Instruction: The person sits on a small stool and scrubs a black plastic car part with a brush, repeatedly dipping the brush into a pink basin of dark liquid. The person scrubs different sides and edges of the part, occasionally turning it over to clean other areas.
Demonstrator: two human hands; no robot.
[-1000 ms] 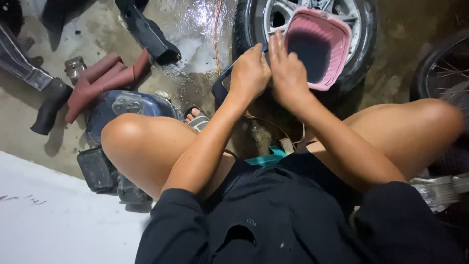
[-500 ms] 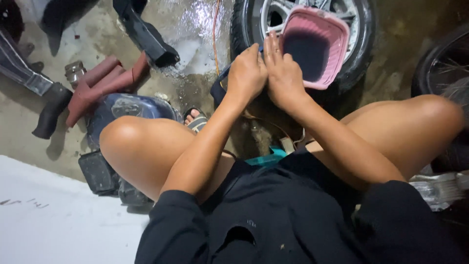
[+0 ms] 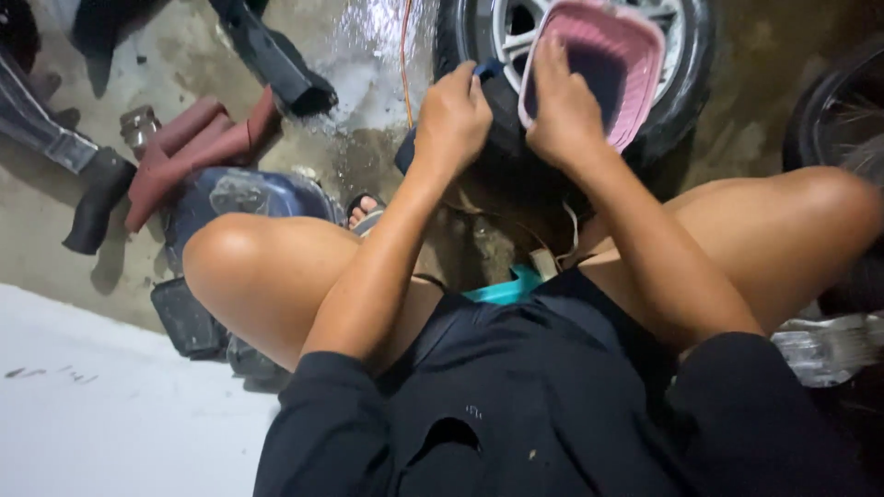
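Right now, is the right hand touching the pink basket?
Touching. The head view shows the right hand lying against the near rim of the pink basket, fingers over its edge, with no gap between them.

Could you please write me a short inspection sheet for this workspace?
Surface: wet concrete floor.
Job's things: pink basket against the wheel; small blue object.
Clutter: dark red panels, black parts, blue panel.
Hands: left hand fingers pinch the blue object; right hand on the basket.
Cables: orange cord.
Surroundings: second tyre.
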